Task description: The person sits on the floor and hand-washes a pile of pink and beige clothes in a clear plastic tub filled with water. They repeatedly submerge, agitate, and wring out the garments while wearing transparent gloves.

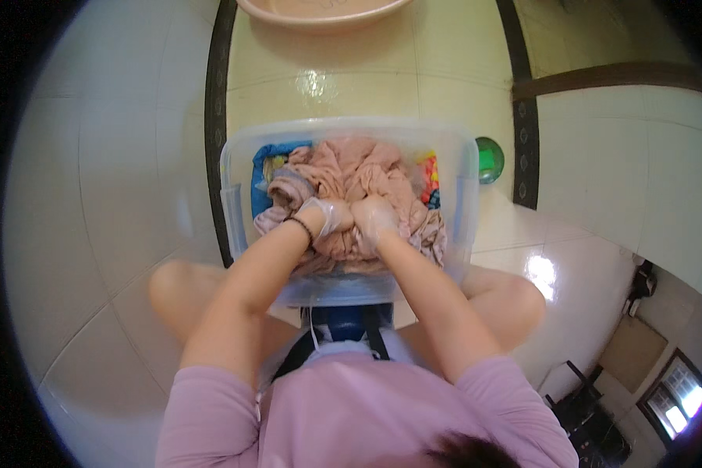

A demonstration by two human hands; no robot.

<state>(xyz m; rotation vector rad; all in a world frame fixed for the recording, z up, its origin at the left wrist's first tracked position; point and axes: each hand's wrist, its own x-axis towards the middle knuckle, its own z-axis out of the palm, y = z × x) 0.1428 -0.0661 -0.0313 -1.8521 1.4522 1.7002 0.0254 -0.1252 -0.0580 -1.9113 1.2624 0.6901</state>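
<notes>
A clear plastic tub (351, 124) stands on the floor between my knees, filled with wet-looking laundry. Most of it is a bunched pink cloth (360, 155). My left hand (334, 216) and my right hand (375, 216), both in thin clear plastic gloves, are side by side over its middle. Both are fists closed on folds of the pink cloth, knuckles nearly touching; the fingertips are hidden. A rolled striped greyish-pink cloth (289, 188) lies left of my left hand. Blue fabric (260, 196) lines the tub's left side, and a brightly patterned cloth (430, 178) shows at the right.
A large pink basin (327, 22) sits on the tiled floor ahead. Close to the tub's right side is a round green container (491, 161) with a bright green block in it. Dark floor borders (215, 117) run along both sides. Black furniture (594, 421) stands far right.
</notes>
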